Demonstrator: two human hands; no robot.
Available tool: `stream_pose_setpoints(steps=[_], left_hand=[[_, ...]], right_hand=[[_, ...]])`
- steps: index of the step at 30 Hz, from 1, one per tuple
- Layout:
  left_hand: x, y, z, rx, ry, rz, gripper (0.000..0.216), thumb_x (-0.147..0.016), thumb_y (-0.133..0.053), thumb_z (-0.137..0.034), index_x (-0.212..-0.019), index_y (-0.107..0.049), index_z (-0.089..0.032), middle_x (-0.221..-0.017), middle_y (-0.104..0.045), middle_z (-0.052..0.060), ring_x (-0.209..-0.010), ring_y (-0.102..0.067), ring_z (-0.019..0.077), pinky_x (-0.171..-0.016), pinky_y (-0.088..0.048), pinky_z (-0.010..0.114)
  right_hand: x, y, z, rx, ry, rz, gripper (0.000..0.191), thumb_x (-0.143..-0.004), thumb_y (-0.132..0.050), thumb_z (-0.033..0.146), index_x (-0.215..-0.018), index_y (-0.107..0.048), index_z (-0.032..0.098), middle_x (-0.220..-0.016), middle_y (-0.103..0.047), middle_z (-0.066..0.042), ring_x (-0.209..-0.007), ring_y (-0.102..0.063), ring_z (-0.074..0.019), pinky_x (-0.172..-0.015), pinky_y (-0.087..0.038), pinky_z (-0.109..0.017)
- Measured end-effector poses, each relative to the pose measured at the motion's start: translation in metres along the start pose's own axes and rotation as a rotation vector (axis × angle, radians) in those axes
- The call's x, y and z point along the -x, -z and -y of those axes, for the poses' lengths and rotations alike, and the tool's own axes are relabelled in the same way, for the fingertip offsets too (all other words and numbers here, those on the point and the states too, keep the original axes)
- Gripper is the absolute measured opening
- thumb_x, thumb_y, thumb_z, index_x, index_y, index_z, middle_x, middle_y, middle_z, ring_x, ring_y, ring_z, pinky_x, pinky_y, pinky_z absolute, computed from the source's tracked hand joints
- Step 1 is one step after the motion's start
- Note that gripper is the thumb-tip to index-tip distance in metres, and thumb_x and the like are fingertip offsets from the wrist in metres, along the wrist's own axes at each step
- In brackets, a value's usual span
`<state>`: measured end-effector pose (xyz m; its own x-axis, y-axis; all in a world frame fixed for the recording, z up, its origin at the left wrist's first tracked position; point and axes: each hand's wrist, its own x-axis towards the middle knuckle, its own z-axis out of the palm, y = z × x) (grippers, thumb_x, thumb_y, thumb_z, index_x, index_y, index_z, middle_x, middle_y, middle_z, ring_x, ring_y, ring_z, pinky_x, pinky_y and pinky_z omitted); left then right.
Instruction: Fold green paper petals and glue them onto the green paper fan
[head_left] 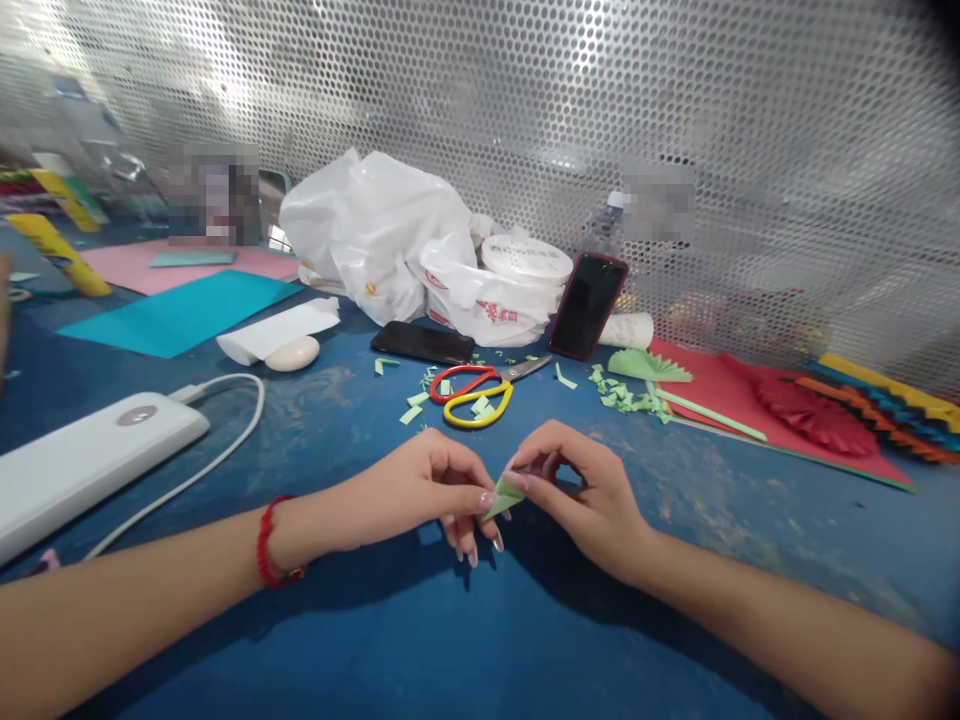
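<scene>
A blue table (450, 650) spreads before me, a white plastic bag (382, 235) towards its far side. Above it my left hand (409, 490) and right hand (592, 495) nearly meet, thumbs and fingers pinched closed. Scissors (506, 377) lie beyond. Between my fingertips, both hands grip a small green paper piece (507, 494).

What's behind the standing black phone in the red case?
A white-capped clear plastic bottle shows above, a white cylinder at right; the phone hides the bottle's lower part.
</scene>
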<state>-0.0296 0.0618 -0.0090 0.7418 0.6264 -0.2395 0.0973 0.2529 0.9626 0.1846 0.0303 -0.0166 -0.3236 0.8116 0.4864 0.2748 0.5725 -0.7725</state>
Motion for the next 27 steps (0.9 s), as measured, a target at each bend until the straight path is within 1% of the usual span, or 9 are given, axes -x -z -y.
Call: stream_pose_setpoints(steps=[4,8,15,20,27], left_hand=[[-0.0004,0.0009,0.0002,0.052,-0.032,-0.016,0.022,-0.083,-0.077,-0.033,-0.081,-0.074,-0.011,-0.075,-0.078,0.007,-0.056,-0.072,0.0124,-0.055,-0.058,0.018],[0.0008,-0.0005,-0.0040,0.086,-0.015,-0.048,0.017,-0.084,-0.075,-0.027,-0.081,-0.074,-0.011,-0.076,-0.078,0.007,-0.057,-0.073,0.0126,-0.056,-0.059,0.018],[0.0006,-0.0030,-0.0075,0.014,0.014,-0.016,0.012,-0.085,-0.073,-0.021,-0.082,-0.073,-0.009,-0.076,-0.078,0.007,-0.058,-0.073,0.0122,-0.057,-0.058,0.017],[0.0002,-0.0013,-0.0058,0.008,0.004,0.006,0.014,-0.088,-0.069,-0.023,-0.084,-0.072,-0.010,-0.078,-0.078,0.007,-0.060,-0.073,0.0124,-0.059,-0.058,0.017],[-0.0001,0.0020,-0.0037,-0.011,0.019,0.035,0.009,-0.086,-0.067,-0.019,-0.084,-0.070,-0.012,-0.079,-0.079,0.007,-0.061,-0.073,0.0124,-0.061,-0.059,0.018]], right_hand=[[-0.0005,0.0010,-0.0005,-0.037,0.048,0.022,0.006,-0.092,-0.067,0.025,-0.096,-0.067,0.020,-0.091,-0.066,-0.003,-0.080,-0.061,-0.0127,-0.065,-0.049,-0.024],[-0.0014,0.0014,-0.0037,-0.064,0.038,0.086,0.007,-0.089,-0.072,0.025,-0.090,-0.067,0.020,-0.094,-0.064,-0.003,-0.086,-0.061,-0.0129,-0.067,-0.049,-0.023],[-0.0028,0.0015,-0.0055,-0.106,-0.009,0.153,0.008,-0.090,-0.071,0.022,-0.084,-0.066,0.018,-0.093,-0.063,-0.002,-0.083,-0.059,-0.0109,-0.070,-0.047,-0.023],[-0.0025,0.0021,-0.0041,-0.133,-0.028,0.164,0.011,-0.091,-0.070,0.022,-0.082,-0.064,0.018,-0.089,-0.063,-0.001,-0.081,-0.058,-0.0112,-0.069,-0.045,-0.023],[-0.0027,0.0015,-0.0031,-0.166,-0.124,0.178,0.014,-0.089,-0.073,0.027,-0.081,-0.065,0.018,-0.080,-0.059,0.001,-0.066,-0.054,-0.0089,-0.060,-0.043,-0.022]])
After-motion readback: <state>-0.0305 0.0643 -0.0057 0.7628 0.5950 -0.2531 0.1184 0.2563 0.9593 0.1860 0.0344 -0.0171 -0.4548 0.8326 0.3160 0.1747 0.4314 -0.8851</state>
